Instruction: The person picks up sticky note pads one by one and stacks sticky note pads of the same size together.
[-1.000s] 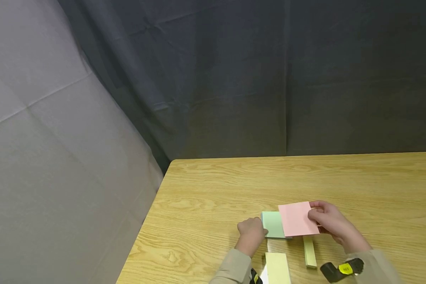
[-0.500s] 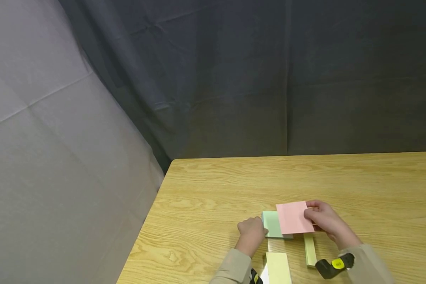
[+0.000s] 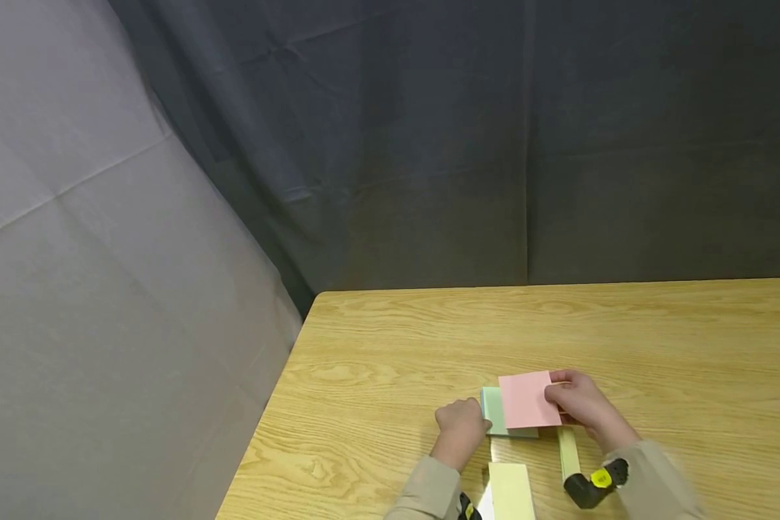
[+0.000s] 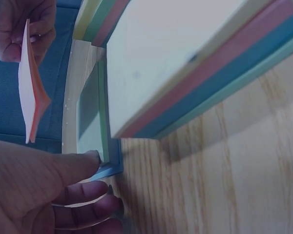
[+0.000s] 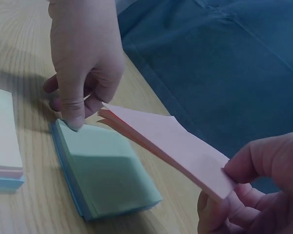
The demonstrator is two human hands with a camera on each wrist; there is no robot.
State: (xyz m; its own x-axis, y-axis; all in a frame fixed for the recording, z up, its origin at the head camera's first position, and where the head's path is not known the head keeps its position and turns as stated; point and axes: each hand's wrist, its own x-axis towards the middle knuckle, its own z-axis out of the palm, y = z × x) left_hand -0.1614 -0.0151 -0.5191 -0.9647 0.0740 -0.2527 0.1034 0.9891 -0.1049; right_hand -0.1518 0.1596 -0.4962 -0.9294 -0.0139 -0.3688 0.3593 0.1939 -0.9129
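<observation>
My right hand (image 3: 585,404) pinches a pink sticky note pad (image 3: 528,401) between thumb and fingers, tilted and raised above a green sticky note pad (image 3: 494,413). Its far leaves fan apart in the right wrist view. The green pad lies on a blue pad (image 5: 71,178) on the table. At their corner my left hand (image 3: 461,426) rests its straight thumb (image 4: 83,165) on the green pad, its other fingers loosely bent beside the stack. The pink pad hides part of the green one in the head view.
A taller stack topped with a pale yellow pad (image 3: 512,495) stands nearer the body, with pink, blue and green layers beneath. A narrow pale yellow stack (image 3: 568,455) lies to its right, partly behind the right wrist camera. Dark curtain (image 3: 429,144) hangs behind the table (image 3: 377,347).
My right hand has moved left with the pink pad, which now covers more of the green pad. The left hand stays in place at the stack's corner.
</observation>
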